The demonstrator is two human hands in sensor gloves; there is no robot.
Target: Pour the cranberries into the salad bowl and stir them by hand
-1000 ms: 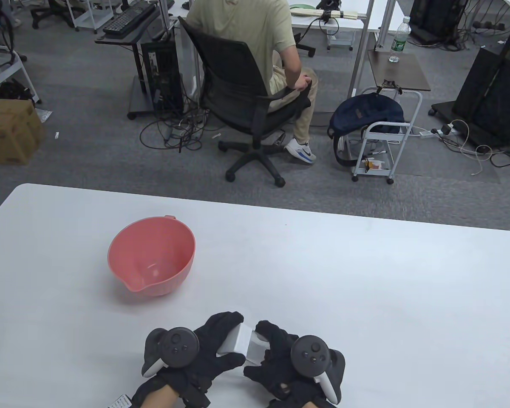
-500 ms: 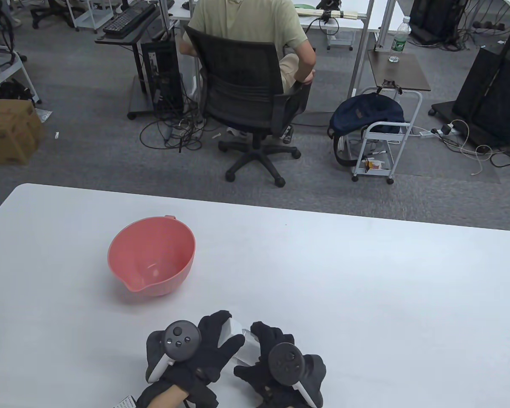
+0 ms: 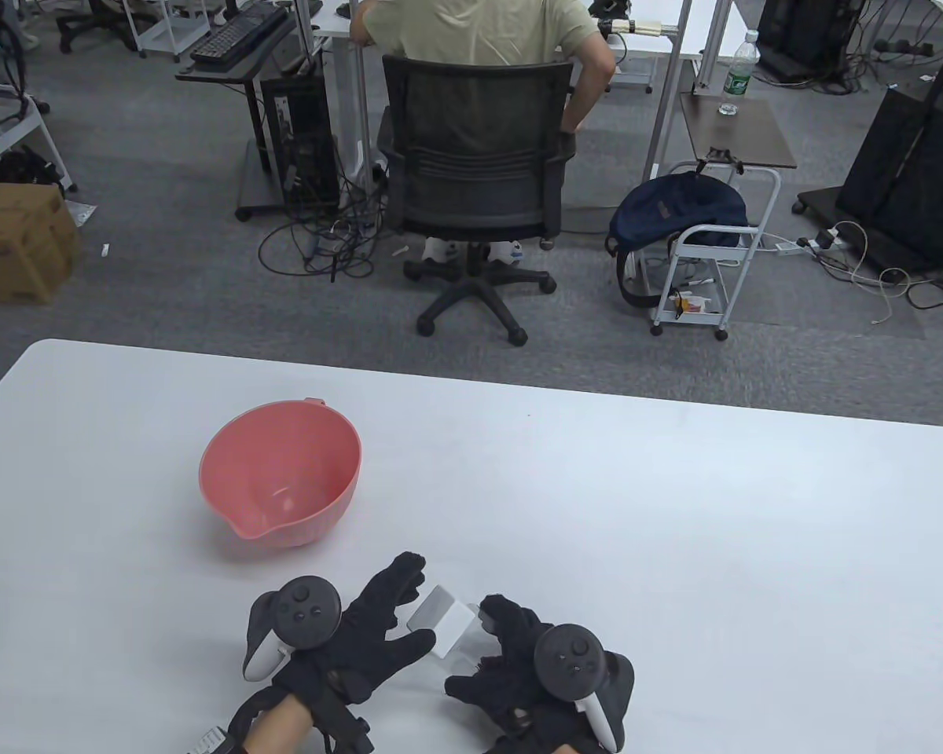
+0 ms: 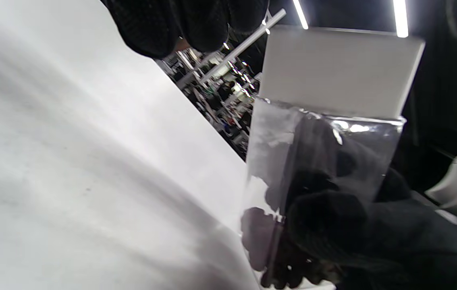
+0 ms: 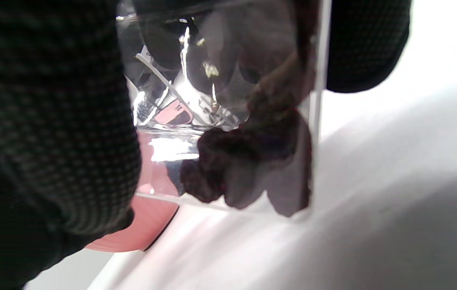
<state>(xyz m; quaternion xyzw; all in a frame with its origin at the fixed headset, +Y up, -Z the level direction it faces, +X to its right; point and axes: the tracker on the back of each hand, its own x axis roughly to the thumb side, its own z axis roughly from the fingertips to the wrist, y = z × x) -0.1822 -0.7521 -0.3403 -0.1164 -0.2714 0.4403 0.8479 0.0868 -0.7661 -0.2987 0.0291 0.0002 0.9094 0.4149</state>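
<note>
A clear plastic box [image 3: 457, 638] with a white lid [image 3: 438, 619] is held low over the table's near edge. Dark cranberries [image 5: 248, 161] lie in its bottom, also visible as cranberries [image 4: 260, 237] in the left wrist view. My right hand [image 3: 497, 640] grips the clear body, and its fingers [image 5: 51, 121] wrap the wall. My left hand [image 3: 397, 609] is beside the lid [image 4: 341, 68] with fingers spread straight; its fingertips [image 4: 188, 24] are off the lid. The pink salad bowl [image 3: 354, 448] stands empty, up and left of both hands.
The white table [image 3: 676, 534] stretches wide to the right and behind the bowl. Beyond its far edge a person sits in a black office chair [image 3: 479, 173], among desks, cables and a small cart [image 3: 699, 267].
My left hand's fingers have come off the lid and spread out, and the hand shifted left. The right hand still holds the box. The seated person has swivelled to face away.
</note>
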